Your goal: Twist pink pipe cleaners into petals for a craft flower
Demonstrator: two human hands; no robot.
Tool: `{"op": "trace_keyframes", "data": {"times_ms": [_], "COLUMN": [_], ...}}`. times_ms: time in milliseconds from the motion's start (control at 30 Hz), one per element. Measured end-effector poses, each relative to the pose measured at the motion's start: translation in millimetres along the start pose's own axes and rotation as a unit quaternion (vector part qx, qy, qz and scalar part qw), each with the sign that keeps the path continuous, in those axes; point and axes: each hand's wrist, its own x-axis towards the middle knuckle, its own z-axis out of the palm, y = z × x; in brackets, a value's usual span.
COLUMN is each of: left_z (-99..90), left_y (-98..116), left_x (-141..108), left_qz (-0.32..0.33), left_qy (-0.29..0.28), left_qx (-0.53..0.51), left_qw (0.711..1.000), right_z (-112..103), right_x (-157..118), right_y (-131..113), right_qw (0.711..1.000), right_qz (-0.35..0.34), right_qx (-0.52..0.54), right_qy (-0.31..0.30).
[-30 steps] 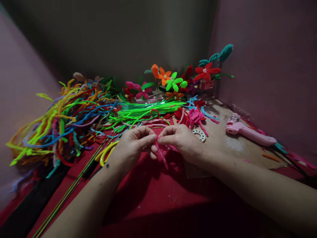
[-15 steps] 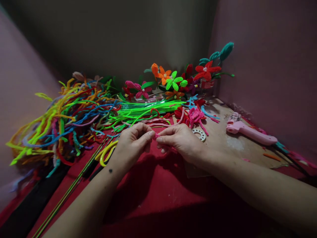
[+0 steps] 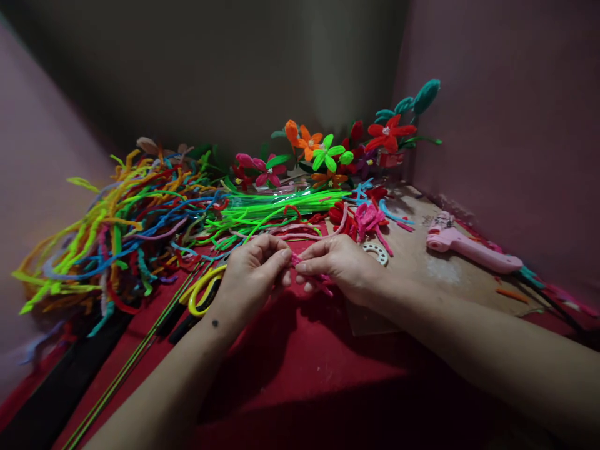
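Basically, we have a pink fuzzy strand at the centre of the frame, held above the red surface. We judge the step in hand as close fingertip shaping, maybe twisting or bending; the exact fold is hidden. The next move, we'd say, calls for one steady pinch while the opposite fingers adjust. Left hand: thumb and index gripping the strand, other fingers curled under, forearm rising from lower left. Right hand: thumb and index pinching it just beside the left fingertips, remaining fingers bent beneath, forearm slanting in from lower right. A strand end pokes out below the right fingers.
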Motion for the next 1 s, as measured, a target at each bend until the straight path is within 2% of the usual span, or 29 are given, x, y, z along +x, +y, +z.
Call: {"op": "trace_keyframes", "data": {"times_ms": [200,333,400,467,567,667,733,800,867,933,1000], "left_z": [-4.4,-9.9,-10.9,-9.4,-3.3,1.6,1.6,-1.1,-4.9,-7.5,-7.7], "left_y": [-1,-6,-8,-8,-5,-2,-1,-2,-3,-4,-5], "left_x": [2,5,5,5,2,0,0,2,4,6,8], "left_qz": [0.013,-0.015,-0.034,-0.043,-0.027,0.052,0.097,0.074,0.004,-0.051,-0.061], "left_qy": [-0.018,-0.08,-0.092,-0.068,0.003,0.064,0.084,0.063,0.004,-0.042,-0.037], "left_qx": [-0.03,-0.129,-0.135,-0.111,-0.016,0.125,0.173,0.154,0.077,0.002,-0.023], "left_qw": [0.999,0.988,0.986,0.991,1.0,0.989,0.977,0.983,0.997,0.998,0.997], "right_z": [-3,-3,-3,-3,-1,3,3,2,1,0,1], "right_x": [-3,-4,-4,-3,-1,1,1,1,1,0,0], "right_y": [-1,-1,0,0,1,2,3,4,5,5,4], "right_qw": [0.998,0.997,0.997,0.997,0.998,0.997,0.997,0.998,0.997,0.995,0.994], "right_qz": [-0.001,-0.022,-0.029,-0.029,-0.006,0.027,0.023,0.006,-0.004,0.004,0.021], "right_qx": [-0.068,-0.073,-0.069,-0.069,-0.07,-0.06,-0.054,-0.06,-0.078,-0.097,-0.103], "right_qy": [-0.009,0.001,-0.001,-0.002,-0.001,0.026,0.04,0.033,0.013,0.003,0.0]}}
